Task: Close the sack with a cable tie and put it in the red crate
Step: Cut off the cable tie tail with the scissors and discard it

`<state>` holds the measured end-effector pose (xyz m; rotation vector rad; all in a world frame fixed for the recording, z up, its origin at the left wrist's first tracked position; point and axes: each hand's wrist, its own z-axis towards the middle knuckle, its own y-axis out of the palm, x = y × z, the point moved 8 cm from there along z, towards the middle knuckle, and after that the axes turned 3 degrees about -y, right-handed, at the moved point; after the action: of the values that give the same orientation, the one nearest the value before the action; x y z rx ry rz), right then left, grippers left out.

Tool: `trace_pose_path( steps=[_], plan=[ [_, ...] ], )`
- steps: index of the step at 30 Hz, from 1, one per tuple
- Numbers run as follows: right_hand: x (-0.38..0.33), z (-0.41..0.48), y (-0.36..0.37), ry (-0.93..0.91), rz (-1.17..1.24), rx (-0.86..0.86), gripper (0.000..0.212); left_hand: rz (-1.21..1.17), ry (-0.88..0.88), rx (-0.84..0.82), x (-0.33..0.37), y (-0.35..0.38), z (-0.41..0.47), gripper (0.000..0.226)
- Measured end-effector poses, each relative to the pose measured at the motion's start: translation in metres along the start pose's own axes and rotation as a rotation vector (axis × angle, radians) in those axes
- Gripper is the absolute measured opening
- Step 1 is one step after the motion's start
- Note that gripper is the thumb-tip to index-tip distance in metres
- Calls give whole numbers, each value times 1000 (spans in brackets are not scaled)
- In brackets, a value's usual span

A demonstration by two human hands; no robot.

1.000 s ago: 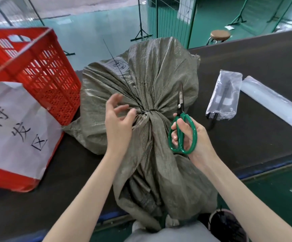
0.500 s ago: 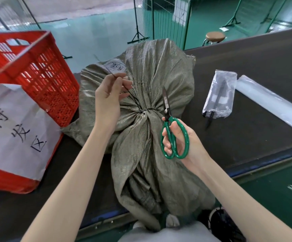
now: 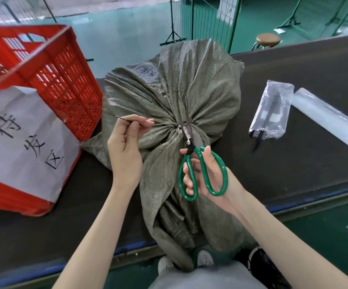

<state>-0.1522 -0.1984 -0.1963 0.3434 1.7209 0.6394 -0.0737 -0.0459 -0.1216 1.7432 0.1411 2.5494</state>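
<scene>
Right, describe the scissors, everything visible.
The scissors have green loop handles, seemingly plastic-coated, a black pivot and dull metal blades. The right hand grips the loops. The blades point up and away, lying nearly closed across the gathered neck of the grey-green woven sack, beside the cable tie.

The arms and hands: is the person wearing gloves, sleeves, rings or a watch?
No. Both forearms are bare, with no sleeves showing anywhere in view. The left hand and the right hand have no gloves. No watch, bracelet or ring shows on the sides visible. The fingernails look short and plain.
</scene>
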Motion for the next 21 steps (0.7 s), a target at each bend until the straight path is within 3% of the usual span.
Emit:
trace_pose_path(
  steps=[10, 21],
  plan=[
    [24, -5, 6, 263, -2, -135, 86, -21, 4, 22, -1, -9, -16, 25],
    [16, 20, -2, 175, -34, 26, 72, -45, 23, -41, 5, 0, -26, 30]
  ],
)
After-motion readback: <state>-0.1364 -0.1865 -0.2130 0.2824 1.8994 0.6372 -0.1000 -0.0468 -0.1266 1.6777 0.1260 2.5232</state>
